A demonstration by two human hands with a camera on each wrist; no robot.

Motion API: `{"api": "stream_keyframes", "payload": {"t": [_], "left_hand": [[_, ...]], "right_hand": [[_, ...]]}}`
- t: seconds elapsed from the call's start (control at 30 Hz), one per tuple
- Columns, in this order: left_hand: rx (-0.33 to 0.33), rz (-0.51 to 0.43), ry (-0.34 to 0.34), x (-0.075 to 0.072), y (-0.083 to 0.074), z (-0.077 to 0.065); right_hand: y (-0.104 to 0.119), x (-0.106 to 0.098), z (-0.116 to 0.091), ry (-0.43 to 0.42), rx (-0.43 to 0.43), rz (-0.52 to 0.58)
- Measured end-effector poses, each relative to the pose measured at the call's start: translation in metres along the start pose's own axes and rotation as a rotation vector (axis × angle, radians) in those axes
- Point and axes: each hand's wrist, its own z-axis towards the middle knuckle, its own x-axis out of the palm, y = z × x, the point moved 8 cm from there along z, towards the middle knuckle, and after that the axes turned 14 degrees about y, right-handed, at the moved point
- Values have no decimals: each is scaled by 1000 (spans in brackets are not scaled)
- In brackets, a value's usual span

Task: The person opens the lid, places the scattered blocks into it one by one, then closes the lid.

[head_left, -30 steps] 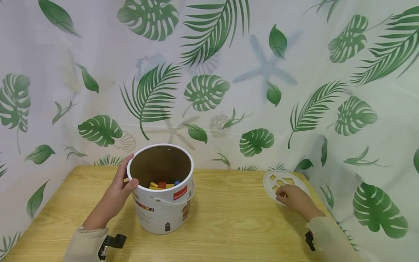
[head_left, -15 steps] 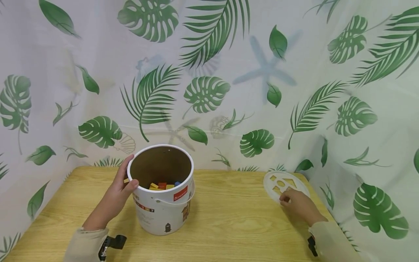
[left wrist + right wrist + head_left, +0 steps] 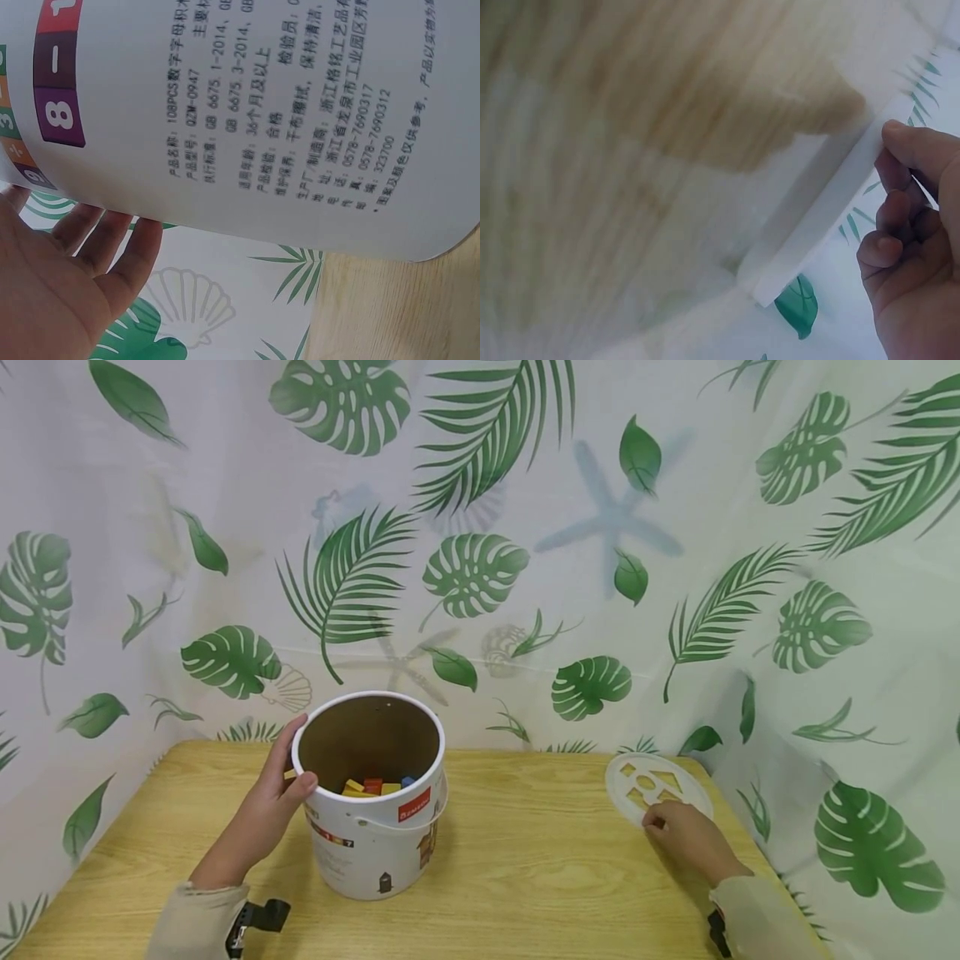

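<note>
A white printed bucket (image 3: 367, 852) stands upright on the left half of the table, several coloured blocks (image 3: 372, 787) lying at its bottom. My left hand (image 3: 262, 806) holds its left side near the rim, thumb at the front and fingers farther back; in the left wrist view those fingers (image 3: 127, 255) lie against the printed wall. At the far right of the table lies a round white lid (image 3: 617, 785) with shaped cut-outs. My right hand (image 3: 693, 839) pinches its near edge, and in the right wrist view the thumb (image 3: 911, 146) sits on the lid's rim (image 3: 817, 217).
A wood-grain table (image 3: 525, 860) carries everything. White cloth (image 3: 495, 710) with green leaf prints rises behind it and along both sides, close to the lid. A thin handle (image 3: 444, 806) hangs on the bucket's right side.
My right hand has slid slightly right and toward me, from over the lid's cut-outs to its near edge. The left hand and the bucket have stayed in place.
</note>
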Motion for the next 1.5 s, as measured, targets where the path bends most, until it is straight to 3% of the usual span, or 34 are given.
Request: {"api": "stream_keyframes", "payload": {"t": [0.67, 1.03, 1.17, 1.33, 1.5], "left_hand": [[19, 21, -4, -3, -2, 3], [11, 1, 0, -1, -3, 1], [16, -9, 5, 0, -3, 2], [19, -7, 4, 0, -2, 2], [6, 5, 3, 1, 0, 0]], "right_hand": [[50, 16, 5, 30, -67, 6], [68, 20, 2, 60, -102, 72], [57, 10, -3, 26, -73, 128], [14, -6, -17, -41, 99, 162], [-32, -1, -28, 30, 273, 187]]}}
